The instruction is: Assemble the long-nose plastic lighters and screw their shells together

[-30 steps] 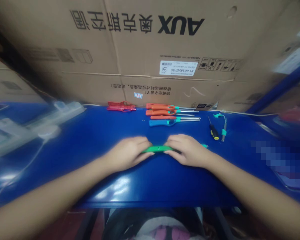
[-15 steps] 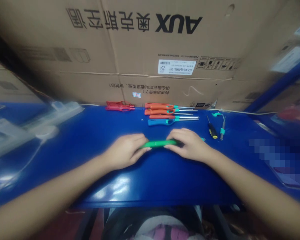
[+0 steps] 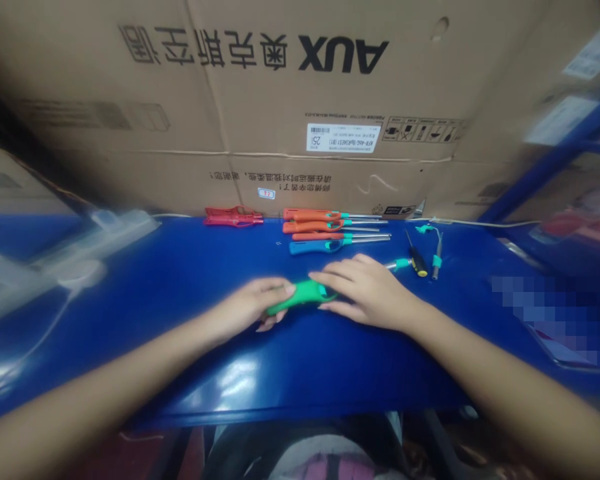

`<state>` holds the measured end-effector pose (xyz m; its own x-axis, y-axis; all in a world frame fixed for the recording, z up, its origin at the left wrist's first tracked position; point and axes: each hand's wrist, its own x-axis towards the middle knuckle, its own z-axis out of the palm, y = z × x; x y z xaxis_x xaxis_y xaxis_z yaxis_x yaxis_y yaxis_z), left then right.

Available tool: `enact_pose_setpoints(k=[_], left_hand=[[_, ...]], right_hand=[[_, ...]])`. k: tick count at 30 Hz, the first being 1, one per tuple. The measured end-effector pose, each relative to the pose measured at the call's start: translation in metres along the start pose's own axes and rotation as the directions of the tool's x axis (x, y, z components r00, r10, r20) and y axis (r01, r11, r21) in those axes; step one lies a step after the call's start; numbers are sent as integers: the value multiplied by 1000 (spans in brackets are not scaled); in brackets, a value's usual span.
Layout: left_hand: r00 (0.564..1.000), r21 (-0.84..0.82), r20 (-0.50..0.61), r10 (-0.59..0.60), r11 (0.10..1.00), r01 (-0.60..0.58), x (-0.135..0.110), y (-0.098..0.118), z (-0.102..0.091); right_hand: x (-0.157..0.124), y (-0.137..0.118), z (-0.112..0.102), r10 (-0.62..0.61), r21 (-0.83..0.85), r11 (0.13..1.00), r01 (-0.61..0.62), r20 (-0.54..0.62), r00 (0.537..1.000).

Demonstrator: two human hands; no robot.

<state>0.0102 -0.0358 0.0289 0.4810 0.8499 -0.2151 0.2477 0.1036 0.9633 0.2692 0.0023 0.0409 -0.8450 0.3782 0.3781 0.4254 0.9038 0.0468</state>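
A green lighter casing (image 3: 303, 295) is between my hands above the blue table. My left hand (image 3: 263, 303) is closed around its left end, thumb on top. My right hand (image 3: 367, 290) has its fingers and thumb around the right end, where a bit of teal shows inside. Beyond the right hand lies a metal tube with a teal part (image 3: 401, 264), its near portion hidden by that hand. A black and yellow screwdriver (image 3: 418, 261) lies beside it, and another metal tube with teal pieces (image 3: 437, 260) is further right.
Orange long-necked lighters (image 3: 313, 227) and a blue one (image 3: 313, 247) lie in a row at the back. Left of them are red casings (image 3: 233, 216). A white power strip (image 3: 115, 243) with a plug and cord is at left. A large cardboard sheet (image 3: 260, 120) stands behind the blue table (image 3: 220, 380).
The green casing has turned so its broad side shows, and its left end tilts lower. My right hand's fingers have spread along its right end. The view has shifted slightly.
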Motion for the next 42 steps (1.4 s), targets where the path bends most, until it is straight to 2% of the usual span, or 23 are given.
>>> enact_pose_setpoints(k=[2, 5, 8, 10, 12, 15, 21, 25, 30, 32, 36, 42], left_hand=[[1000, -51, 13, -22, 998, 23, -1, 1, 1], [990, 192, -25, 137, 973, -129, -5, 3, 1], [945, 510, 45, 324, 806, -301, -9, 2, 1], [924, 635, 111, 365, 689, -348, -10, 0, 0], [912, 697, 158, 380, 611, -375, -11, -3, 0], [899, 714, 221, 379, 565, -414, -10, -7, 0], [896, 706, 279, 345, 559, -435, -9, -8, -1], [895, 728, 274, 353, 532, -432, -8, -6, -7], [905, 771, 241, 351, 497, -398, -7, -7, -17], [908, 779, 234, 347, 492, -389, -6, -7, -18], [905, 778, 234, 355, 489, -393, -7, -3, -17], [896, 817, 170, 410, 449, -361, -9, -3, -10]], right_hand=[[-1, 0, 2, -21, -18, 1000, 22, 4, 1000], [-2, -2, 4, -1, 22, 1000, 2, -7, 1000], [-1, -4, 3, 6, 55, 998, -5, -7, 1000], [0, -6, 2, -13, 74, 997, 13, 3, 1000], [1, -9, 1, -45, 106, 993, 43, 19, 999], [1, -13, 1, -82, 178, 981, 73, 47, 996], [-2, -15, 5, -94, 199, 976, 87, 27, 995], [-2, -8, 1, -72, 198, 978, 66, 21, 997], [-5, 5, -10, 64, 138, 987, -85, 147, 987], [-6, 9, -12, 87, 110, 988, -110, 190, 978], [-7, 10, -10, 83, 47, 994, -96, 223, 971], [-8, 7, -6, 77, 15, 997, -82, 210, 975]])
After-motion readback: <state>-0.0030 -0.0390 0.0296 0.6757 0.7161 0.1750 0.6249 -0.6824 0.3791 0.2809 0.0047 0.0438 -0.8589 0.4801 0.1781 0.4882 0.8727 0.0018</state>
